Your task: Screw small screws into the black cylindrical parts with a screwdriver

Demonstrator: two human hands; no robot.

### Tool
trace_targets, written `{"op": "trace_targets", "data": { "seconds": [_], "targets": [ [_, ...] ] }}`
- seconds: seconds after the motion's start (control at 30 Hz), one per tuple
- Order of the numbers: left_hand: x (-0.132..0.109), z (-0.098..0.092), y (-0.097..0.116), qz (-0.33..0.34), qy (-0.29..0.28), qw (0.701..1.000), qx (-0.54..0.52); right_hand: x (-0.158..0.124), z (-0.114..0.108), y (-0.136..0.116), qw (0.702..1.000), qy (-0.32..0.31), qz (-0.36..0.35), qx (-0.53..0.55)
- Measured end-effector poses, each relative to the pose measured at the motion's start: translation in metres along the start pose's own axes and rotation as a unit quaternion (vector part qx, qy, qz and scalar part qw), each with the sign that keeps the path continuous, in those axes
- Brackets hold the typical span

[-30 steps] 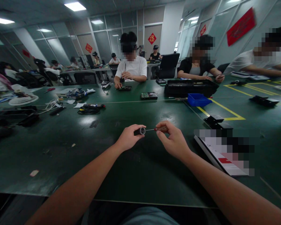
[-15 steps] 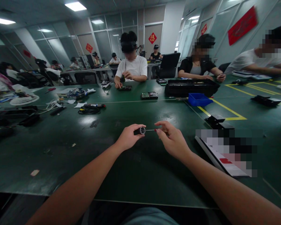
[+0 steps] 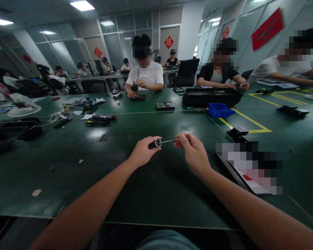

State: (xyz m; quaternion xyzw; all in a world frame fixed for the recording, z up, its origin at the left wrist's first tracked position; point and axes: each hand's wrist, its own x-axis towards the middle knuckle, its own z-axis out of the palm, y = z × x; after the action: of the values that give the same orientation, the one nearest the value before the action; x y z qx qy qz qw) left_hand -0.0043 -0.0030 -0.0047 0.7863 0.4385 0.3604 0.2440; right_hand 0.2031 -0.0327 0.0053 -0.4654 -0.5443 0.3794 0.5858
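Note:
Above the green table (image 3: 99,187), my left hand (image 3: 141,151) is closed around a short black cylinder (image 3: 152,144) whose round, pale-rimmed end faces right. My right hand (image 3: 195,149) pinches the handle of a screwdriver (image 3: 167,141) with a reddish collar. The screwdriver's thin metal shaft runs left, and its tip meets the cylinder's round end. Whether the tip sits inside the end or only touches it, I cannot tell. My fingers cover most of the screwdriver handle.
At the right lie a white flat item (image 3: 246,178), partly blurred, and black brackets (image 3: 241,135). Farther back are a blue bin (image 3: 220,110), a long black housing (image 3: 211,98) and a circuit board (image 3: 165,106). A coiled cable (image 3: 99,120) lies left. Co-workers sit across the table.
The fingers of my right hand have closed in from a looser, more spread grip on the screwdriver, whose shaft now slants slightly. My left hand keeps its hold on the cylinder.

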Motion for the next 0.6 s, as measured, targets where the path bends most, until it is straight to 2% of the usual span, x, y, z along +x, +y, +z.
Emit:
{"op": "trace_targets", "data": {
  "seconds": [0.17,0.27,0.4,0.6],
  "targets": [
    [0.0023,-0.0016,0.0011,0.059,-0.027,0.997,0.043,0.0065,0.0010,0.0116,0.987,0.037,0.094,0.124],
    [0.0031,-0.0024,-0.0022,0.047,-0.029,0.995,0.082,0.0094,0.0002,0.0125,0.978,0.047,0.136,0.148],
    [0.0031,-0.0020,-0.0054,0.023,-0.042,0.996,0.081,0.0089,-0.0013,0.0108,0.990,0.080,0.080,0.086],
    [0.0035,-0.0010,-0.0011,0.020,-0.057,0.994,0.092,0.0049,-0.0032,0.0048,0.997,0.035,-0.016,-0.064]
  ]
}}
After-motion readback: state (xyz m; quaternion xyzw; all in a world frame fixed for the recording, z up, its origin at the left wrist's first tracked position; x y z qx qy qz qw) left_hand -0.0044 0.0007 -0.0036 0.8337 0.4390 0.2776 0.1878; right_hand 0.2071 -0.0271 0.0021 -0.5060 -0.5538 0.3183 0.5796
